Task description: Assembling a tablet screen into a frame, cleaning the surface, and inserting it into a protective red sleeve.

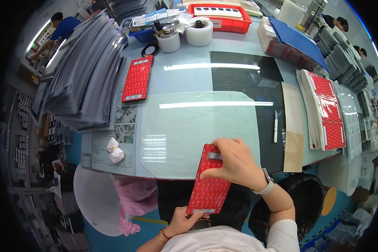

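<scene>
A flat rectangular panel with a red patterned face [208,191] tilts over the table's near edge, in front of my body. It has a pale strip near each end. My left hand [182,221] is closed on its lower end, thumb on the red face. At the upper end, my right hand [236,164] grips the panel, with the thumb across the face and the fingers around the far right edge. The panel's back is hidden. A similar red panel [137,79] lies farther off on the left of the table.
Tall stacks of film-wrapped sheets [86,71] stand at the left. A crumpled white wad [115,150] lies near the front edge. A white pen-like tool [276,127] rests on a black mat [269,143]. At right is a stack of red panels [326,107]; a red tray [229,26] sits behind.
</scene>
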The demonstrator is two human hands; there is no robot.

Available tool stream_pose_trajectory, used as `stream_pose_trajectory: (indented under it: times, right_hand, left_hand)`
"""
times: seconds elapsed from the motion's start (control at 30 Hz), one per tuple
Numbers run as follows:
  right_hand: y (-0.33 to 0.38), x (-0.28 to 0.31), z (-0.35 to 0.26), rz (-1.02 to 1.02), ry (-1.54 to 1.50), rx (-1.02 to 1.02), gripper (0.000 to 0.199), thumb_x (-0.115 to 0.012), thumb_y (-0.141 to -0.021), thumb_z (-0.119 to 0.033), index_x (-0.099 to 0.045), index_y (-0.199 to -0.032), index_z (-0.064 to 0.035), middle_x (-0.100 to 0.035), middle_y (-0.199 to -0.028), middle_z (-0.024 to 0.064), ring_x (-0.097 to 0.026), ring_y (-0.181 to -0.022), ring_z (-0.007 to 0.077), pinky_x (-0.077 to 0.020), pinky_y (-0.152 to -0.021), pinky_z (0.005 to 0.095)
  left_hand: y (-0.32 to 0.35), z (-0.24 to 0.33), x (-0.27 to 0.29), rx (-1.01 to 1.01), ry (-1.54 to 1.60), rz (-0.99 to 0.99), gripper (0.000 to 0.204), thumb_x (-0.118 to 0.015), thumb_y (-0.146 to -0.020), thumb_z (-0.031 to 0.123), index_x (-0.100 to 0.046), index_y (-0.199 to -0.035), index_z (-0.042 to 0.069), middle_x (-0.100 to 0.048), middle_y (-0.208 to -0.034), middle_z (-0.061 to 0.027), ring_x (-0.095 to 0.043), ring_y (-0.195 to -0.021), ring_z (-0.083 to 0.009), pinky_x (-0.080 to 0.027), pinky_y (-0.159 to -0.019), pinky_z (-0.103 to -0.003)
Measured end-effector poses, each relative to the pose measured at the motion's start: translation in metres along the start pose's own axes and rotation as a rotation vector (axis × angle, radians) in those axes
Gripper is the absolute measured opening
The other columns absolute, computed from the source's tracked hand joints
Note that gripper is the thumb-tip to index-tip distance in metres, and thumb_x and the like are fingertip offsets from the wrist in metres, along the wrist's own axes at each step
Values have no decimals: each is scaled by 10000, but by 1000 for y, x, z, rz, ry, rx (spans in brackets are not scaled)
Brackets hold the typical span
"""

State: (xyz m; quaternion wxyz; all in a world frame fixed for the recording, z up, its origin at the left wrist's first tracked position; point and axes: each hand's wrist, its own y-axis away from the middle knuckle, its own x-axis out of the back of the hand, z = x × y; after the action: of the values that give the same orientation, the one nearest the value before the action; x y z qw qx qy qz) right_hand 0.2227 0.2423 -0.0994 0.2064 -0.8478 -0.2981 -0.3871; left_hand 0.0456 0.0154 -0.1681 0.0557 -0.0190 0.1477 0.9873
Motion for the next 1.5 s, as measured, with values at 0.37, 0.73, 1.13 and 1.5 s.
stream_pose_trajectory:
  times: [0.37, 0.73, 1.13, 1.5]
  right_hand:
    - [-6, -18, 18, 20, -469, -185, 426, -737, -957, -422, -687, -826, -20, -657, -651, 137, -659, -574, 258, -491, -557, 337]
    - [-26, -19, 32, 79, -468, -304, 434, -643, -1053, -346, -673, -812, 14, -526, -605, 32, -445, -581, 82, -398, -542, 298]
    - [-42, -18, 41, -102, -551, -429, 476, -620, -1061, -404, -667, -801, -7, -561, -665, -38, -486, -617, 52, -414, -562, 277]
    - [-42, -14, 15, 1, -241, -312, 445, -666, -1021, -371, -704, -811, 20, -585, -604, 115, -543, -521, 163, -434, -529, 333]
  left_hand:
    - [1, -1, 4, -76, -77, -107, 176, -676, -987, 63, -754, -1119, -24, -804, -1039, -125, -770, -905, -175, -578, -819, -292]
    - [-5, -3, 13, 95, 182, -62, 304, -664, -1023, 91, -648, -1291, -49, -732, -1131, -39, -637, -1016, -80, -526, -897, -278]
    - [-20, 19, 12, -165, 97, -19, 414, -615, -1079, 201, -566, -1401, -55, -675, -1033, -25, -546, -869, -62, -461, -771, -219]
    - [-37, 26, 21, -120, 123, -161, 522, -588, -1092, 214, -423, -1514, -45, -655, -1222, -57, -560, -959, -62, -486, -833, -237]
